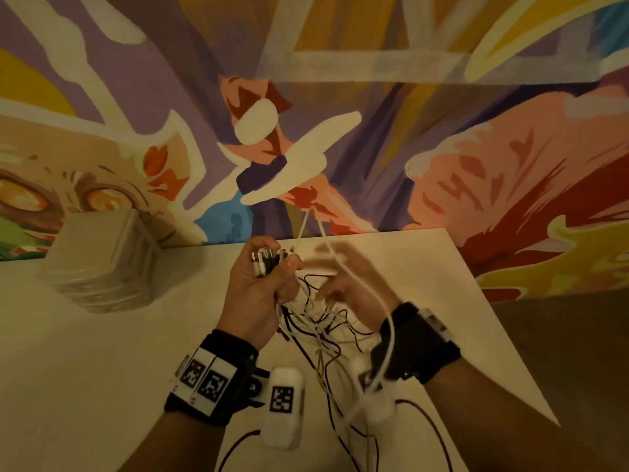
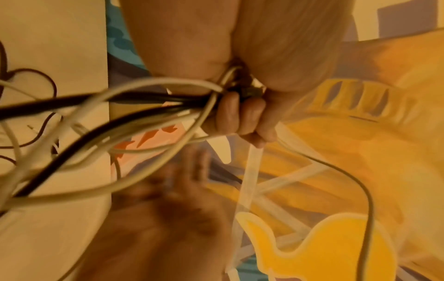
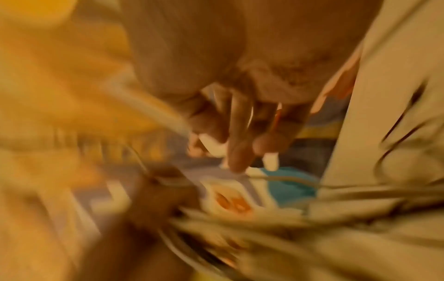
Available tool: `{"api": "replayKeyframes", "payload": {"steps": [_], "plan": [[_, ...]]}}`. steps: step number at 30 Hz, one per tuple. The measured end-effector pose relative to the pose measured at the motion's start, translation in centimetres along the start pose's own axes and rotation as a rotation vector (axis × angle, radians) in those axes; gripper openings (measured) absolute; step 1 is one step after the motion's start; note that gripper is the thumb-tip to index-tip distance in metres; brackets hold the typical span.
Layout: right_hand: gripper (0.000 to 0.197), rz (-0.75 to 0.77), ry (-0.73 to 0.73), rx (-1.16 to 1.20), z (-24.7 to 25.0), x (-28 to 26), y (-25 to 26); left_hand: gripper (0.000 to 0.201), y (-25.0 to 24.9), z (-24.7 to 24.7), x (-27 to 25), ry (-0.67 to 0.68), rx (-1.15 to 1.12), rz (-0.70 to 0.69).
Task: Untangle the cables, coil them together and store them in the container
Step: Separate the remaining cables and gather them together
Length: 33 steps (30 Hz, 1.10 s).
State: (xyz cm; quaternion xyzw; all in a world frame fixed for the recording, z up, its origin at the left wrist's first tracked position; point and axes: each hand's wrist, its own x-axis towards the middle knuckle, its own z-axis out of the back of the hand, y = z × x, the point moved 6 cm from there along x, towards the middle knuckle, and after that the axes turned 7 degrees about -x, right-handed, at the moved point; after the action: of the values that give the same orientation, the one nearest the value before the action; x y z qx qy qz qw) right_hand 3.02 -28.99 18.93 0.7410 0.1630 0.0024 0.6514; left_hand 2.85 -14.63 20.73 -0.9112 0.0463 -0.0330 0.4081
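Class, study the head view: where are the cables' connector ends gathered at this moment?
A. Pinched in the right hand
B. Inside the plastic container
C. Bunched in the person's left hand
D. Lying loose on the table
C: the connector ends stick up in a bunch from the left hand, whose fingers curl round them, while the container stands apart at the table's far left.

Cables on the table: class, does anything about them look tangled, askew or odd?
Yes. The left hand grips the connector ends neatly together, but below it the black and white cables hang in a crossed snarl. One white cable loops over the blurred right hand and wrist.
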Motion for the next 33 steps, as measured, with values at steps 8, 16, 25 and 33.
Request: {"api": "replayKeyframes", "payload": {"steps": [8, 16, 25, 33], "plan": [[0.010, 0.074, -0.075, -1.041, 3.5, 0.9, -6.3, 0.018, -1.9, 2.7, 0.6, -0.103, 0.065, -0.106], [0.026, -0.099, -0.372, -1.380, 8.3, 0.3, -5.9, 0.021, -3.1, 2.6, 1.1, 0.010, 0.059, -0.173], [0.021, 0.269, -0.419, -1.161, 4.3, -0.4, 3.7, 0.027, -2.5, 3.7, 1.1, -0.084, 0.184, -0.144], [0.011, 0.464, -0.428, -0.668, 4.0, -2.0, 12.0, 0.029, -2.1, 2.0, 0.7, -0.132, 0.277, -0.121]]}}
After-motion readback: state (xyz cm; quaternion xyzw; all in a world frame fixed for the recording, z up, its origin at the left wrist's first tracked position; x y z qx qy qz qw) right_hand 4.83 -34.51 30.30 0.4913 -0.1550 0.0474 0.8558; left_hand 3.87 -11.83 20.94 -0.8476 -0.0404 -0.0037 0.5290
